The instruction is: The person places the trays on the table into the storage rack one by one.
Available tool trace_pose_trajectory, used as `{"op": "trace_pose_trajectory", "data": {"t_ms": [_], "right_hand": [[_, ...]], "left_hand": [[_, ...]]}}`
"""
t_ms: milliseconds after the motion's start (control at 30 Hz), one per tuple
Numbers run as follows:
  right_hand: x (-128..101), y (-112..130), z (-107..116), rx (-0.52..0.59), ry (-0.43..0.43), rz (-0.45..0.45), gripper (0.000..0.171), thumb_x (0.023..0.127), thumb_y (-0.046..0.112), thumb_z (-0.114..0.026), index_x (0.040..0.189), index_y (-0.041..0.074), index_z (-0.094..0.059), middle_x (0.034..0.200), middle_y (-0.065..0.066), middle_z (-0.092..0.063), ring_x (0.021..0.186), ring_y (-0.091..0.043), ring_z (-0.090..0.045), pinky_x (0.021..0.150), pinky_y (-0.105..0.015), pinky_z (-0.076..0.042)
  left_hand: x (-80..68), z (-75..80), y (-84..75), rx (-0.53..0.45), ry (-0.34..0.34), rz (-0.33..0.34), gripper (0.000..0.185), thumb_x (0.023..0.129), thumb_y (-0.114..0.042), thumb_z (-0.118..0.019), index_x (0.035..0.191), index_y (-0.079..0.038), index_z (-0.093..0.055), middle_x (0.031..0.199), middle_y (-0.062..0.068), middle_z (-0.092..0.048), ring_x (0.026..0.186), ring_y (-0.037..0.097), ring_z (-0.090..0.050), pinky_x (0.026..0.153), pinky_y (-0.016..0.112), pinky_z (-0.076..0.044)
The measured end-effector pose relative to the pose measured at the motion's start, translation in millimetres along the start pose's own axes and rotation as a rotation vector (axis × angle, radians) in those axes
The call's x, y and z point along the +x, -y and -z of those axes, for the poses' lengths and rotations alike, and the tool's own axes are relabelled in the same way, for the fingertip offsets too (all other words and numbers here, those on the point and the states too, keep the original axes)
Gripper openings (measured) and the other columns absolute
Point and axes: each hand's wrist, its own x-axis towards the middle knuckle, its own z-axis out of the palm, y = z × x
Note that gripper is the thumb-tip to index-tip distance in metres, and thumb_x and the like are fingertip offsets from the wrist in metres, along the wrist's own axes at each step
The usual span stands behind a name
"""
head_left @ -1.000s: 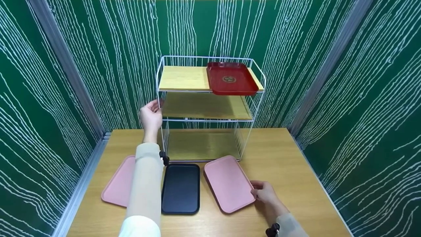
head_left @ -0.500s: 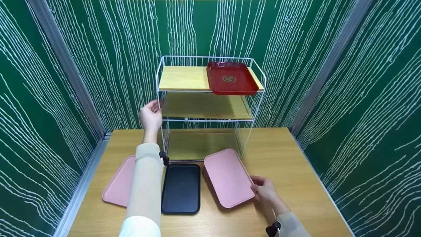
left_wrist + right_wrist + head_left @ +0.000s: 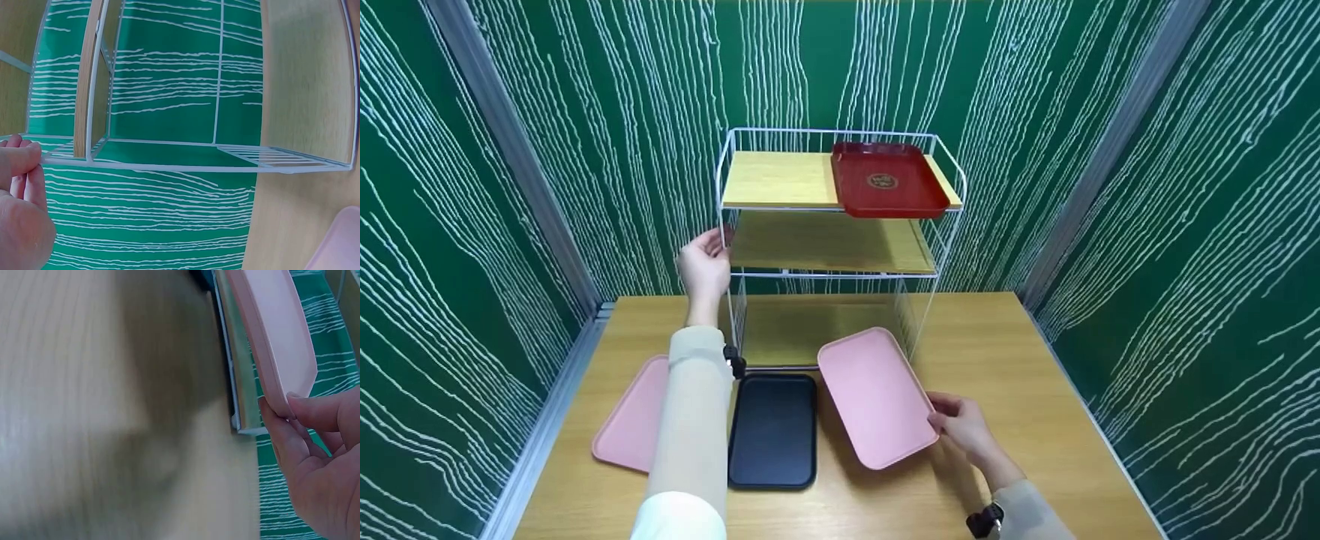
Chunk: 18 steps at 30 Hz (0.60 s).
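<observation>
From the head view: right hand [image 3: 964, 429] pinching the near right corner of a pink tray [image 3: 874, 396], lifting it tilted above the table [image 3: 1035, 390], just in front of the white wire shelf rack [image 3: 832, 247]. Left hand [image 3: 705, 264] gripping the rack's front left post, fingers curled round the wire. Lying flat on the table: 1 black tray [image 3: 772, 429] and 1 second pink tray [image 3: 631, 421] beside it. Sitting on the top shelf: 1 red tray [image 3: 887, 180].

At the left wrist: fingertips [image 3: 19, 160] pressing on the rack's thin white wire.

At the right wrist: thumb and fingers [image 3: 315, 410] clamping the pink tray's rim, tray raised off the table.
</observation>
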Motion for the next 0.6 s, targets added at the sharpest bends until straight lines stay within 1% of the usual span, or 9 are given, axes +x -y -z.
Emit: {"op": "trace_pose_trajectory", "data": {"t_ms": [233, 400, 500, 600], "right_hand": [[-0.8, 18.6, 0.2, 0.006, 0.005, 0.02, 0.042, 0.095, -0.012, -0.065, 0.137, -0.017, -0.061, 0.123, -0.028, -0.072, 0.104, -0.027, -0.07, 0.076, -0.029, -0.062], [0.5, 32.6, 0.6, 0.007, -0.006, 0.025, 0.041, 0.095, -0.01, -0.066, 0.136, -0.014, -0.064, 0.122, -0.024, -0.073, 0.101, -0.024, -0.07, 0.078, -0.032, -0.062], [0.9, 41.9, 0.9, 0.015, -0.019, 0.02, 0.04, 0.096, -0.01, -0.066, 0.135, -0.013, -0.065, 0.122, -0.023, -0.073, 0.102, -0.023, -0.07, 0.081, -0.031, -0.062], [1.2, 51.0, 0.9, 0.024, -0.027, 0.023, 0.04, 0.095, -0.009, -0.067, 0.135, -0.012, -0.066, 0.123, -0.023, -0.073, 0.103, -0.024, -0.07, 0.08, -0.029, -0.062]], "left_hand": [[-0.3, 1.1, 0.3, 0.0, -0.01, -0.019, 0.032, 0.103, 0.007, -0.065, 0.133, -0.001, -0.073, 0.13, 0.014, -0.075, 0.123, 0.025, -0.071, 0.106, 0.031, -0.057], [0.4, 1.0, -0.3, 0.013, -0.008, -0.031, 0.033, 0.102, 0.007, -0.065, 0.133, 0.0, -0.073, 0.13, 0.015, -0.075, 0.124, 0.027, -0.071, 0.106, 0.031, -0.056], [0.7, 1.1, -0.8, 0.007, 0.003, -0.024, 0.034, 0.102, 0.008, -0.065, 0.135, 0.001, -0.071, 0.132, 0.017, -0.073, 0.126, 0.029, -0.069, 0.108, 0.032, -0.055], [0.0, 1.4, -1.3, 0.005, 0.009, -0.009, 0.035, 0.102, 0.007, -0.064, 0.136, 0.001, -0.07, 0.134, 0.017, -0.073, 0.127, 0.028, -0.069, 0.108, 0.032, -0.055]]}}
